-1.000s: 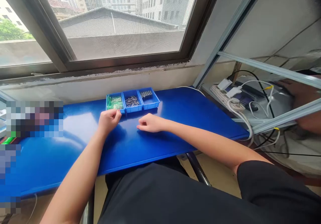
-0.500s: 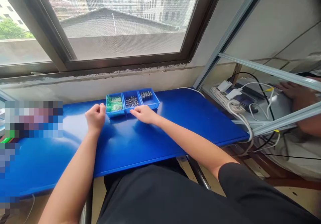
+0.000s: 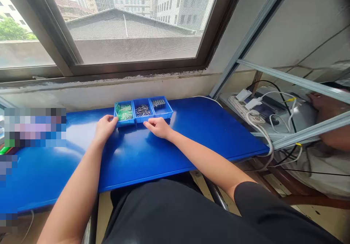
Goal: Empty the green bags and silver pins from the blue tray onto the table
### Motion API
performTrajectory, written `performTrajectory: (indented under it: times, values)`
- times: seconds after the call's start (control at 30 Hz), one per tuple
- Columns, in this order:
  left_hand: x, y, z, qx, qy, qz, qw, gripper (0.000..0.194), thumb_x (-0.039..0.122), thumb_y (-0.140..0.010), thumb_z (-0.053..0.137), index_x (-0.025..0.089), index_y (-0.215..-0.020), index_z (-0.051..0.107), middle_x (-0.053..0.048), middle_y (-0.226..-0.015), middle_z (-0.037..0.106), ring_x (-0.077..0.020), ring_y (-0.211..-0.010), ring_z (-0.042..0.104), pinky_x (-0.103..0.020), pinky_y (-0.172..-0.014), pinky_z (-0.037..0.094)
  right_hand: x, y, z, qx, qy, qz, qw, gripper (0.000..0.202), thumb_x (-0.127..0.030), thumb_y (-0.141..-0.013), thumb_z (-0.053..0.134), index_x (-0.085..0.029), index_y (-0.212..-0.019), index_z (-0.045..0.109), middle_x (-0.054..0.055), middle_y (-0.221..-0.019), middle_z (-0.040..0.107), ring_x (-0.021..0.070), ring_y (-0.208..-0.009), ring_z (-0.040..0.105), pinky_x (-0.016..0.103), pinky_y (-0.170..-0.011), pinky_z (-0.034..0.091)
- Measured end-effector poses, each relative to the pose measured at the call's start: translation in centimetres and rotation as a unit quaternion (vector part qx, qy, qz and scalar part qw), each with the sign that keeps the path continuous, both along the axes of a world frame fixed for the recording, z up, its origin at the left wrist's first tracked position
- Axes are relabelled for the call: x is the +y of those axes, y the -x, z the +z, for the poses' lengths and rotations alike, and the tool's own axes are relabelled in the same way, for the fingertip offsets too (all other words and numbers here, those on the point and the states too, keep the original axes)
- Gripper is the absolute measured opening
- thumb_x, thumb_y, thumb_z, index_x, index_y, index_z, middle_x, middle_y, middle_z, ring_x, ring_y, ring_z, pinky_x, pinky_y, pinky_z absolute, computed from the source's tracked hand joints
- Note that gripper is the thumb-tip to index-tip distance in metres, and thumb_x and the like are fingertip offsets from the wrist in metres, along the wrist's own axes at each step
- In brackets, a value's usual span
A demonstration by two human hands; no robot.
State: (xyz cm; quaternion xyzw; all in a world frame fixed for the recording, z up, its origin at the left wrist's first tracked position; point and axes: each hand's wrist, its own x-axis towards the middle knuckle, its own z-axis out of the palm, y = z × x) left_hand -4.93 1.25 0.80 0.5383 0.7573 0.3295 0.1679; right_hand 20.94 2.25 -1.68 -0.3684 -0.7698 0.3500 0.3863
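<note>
My left hand (image 3: 105, 127) rests on the blue table (image 3: 191, 127), fingers curled loosely at the left front corner of the green-parts bin (image 3: 124, 112); thumb and fingertips look to touch its wall, and I see nothing pinched between them. My right hand (image 3: 158, 126) lies palm down at 6 o'clock of the middle bin (image 3: 143, 111), the one with the dark metal pins, fingertips together and pointing at its front wall, touching or just short of it; I cannot tell which. It holds nothing that I can see. The third bin (image 3: 162, 106), small silvery parts in rows, sits at 3 o'clock of the middle one, all three touching in a row near the table's far edge under the window.

Judged step: both hands are set at the bins, nothing lifted out.

Next move calls for a fine pinch over a low wall, one small part at a time.

Power strip and cables (image 3: 254, 109) lie well apart at 3 o'clock.
</note>
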Motion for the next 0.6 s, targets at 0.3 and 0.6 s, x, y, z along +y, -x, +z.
performTrajectory:
  times: [0.3,0.6]
  values:
    - [-0.1,-0.6,0.5,0.078,0.012,0.012,0.997,0.027,0.038,-0.081,0.047,0.023,-0.059,0.048,-0.003,-0.058,0.055,-0.0217,-0.063,0.054,-0.031,-0.06,0.036,0.2,-0.3,0.1,-0.01,-0.02,0.003,1.0,0.047,-0.045,-0.091,0.05,-0.021,-0.056,0.031,-0.004,-0.054,0.032,0.0099,-0.054,0.03,0.028,-0.056,0.025]
    - [0.3,0.9,0.1,0.019,-0.159,0.07,0.985,0.027,0.035,-0.085,0.043,0.023,-0.061,0.042,-0.004,-0.072,0.053,-0.0219,-0.078,0.054,-0.034,-0.076,0.044,0.4,-0.4,0.0,-0.012,-0.037,0.0,0.999,0.047,-0.044,-0.091,0.049,-0.021,-0.055,0.03,-0.005,-0.053,0.032,0.0096,-0.053,0.03,0.028,-0.055,0.026]
